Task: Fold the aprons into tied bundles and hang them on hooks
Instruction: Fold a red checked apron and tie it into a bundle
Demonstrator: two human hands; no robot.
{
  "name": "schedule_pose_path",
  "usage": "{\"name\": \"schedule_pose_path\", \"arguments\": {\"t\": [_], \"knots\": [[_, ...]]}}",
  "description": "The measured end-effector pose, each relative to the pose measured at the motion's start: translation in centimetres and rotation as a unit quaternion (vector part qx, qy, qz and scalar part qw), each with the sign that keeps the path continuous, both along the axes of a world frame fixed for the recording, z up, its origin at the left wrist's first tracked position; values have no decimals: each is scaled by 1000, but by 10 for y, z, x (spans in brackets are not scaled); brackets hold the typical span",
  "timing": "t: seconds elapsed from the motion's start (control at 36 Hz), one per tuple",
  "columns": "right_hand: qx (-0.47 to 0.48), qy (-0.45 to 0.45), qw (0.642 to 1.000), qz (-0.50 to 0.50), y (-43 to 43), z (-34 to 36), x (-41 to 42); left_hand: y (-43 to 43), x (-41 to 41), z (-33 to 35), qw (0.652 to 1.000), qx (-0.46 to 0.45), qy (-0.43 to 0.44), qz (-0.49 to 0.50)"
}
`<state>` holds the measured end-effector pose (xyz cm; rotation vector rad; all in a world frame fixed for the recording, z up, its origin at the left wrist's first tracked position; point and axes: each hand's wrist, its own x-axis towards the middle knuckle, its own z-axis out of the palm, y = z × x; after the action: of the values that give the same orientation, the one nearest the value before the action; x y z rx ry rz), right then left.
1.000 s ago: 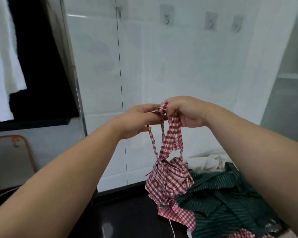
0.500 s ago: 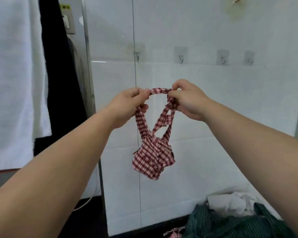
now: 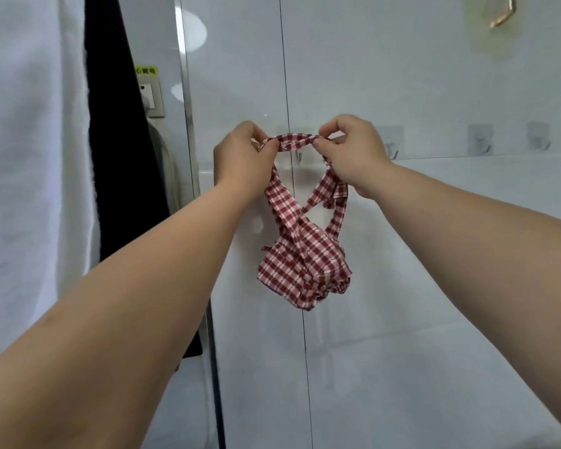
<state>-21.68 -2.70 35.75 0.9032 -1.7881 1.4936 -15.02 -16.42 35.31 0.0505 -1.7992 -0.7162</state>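
Left hand [image 3: 240, 157]: pinched the strap loop [image 3: 297, 142] just left of the centre hook [image 3: 299, 156].
Right hand [image 3: 353, 153]: pinched the loop just right of that hook.
Strap loop: stretched across the hook's plate, hiding most of it; contact unclear.
Gingham apron bundle [image 3: 305, 264]: hung tied below the hook.
Next hook [image 3: 393, 147]: to the right, partly behind the right hand.

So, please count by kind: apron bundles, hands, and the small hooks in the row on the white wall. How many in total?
Red checked apron bundle: 1
Hands: 2, left hand and right hand, both pinching its strap
Small wall hooks: 4
Total: 7
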Motion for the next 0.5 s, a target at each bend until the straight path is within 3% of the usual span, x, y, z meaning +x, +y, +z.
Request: {"name": "schedule_pose_path", "arguments": {"t": [0.22,0.5], "knots": [[7,21,996,-83,-19,10,-35,-1,-25,10,987,-100,-5,124],[150,17,987,-45,-9,-50,-6,9,-9,-49,976,-135,-146,83]]}}
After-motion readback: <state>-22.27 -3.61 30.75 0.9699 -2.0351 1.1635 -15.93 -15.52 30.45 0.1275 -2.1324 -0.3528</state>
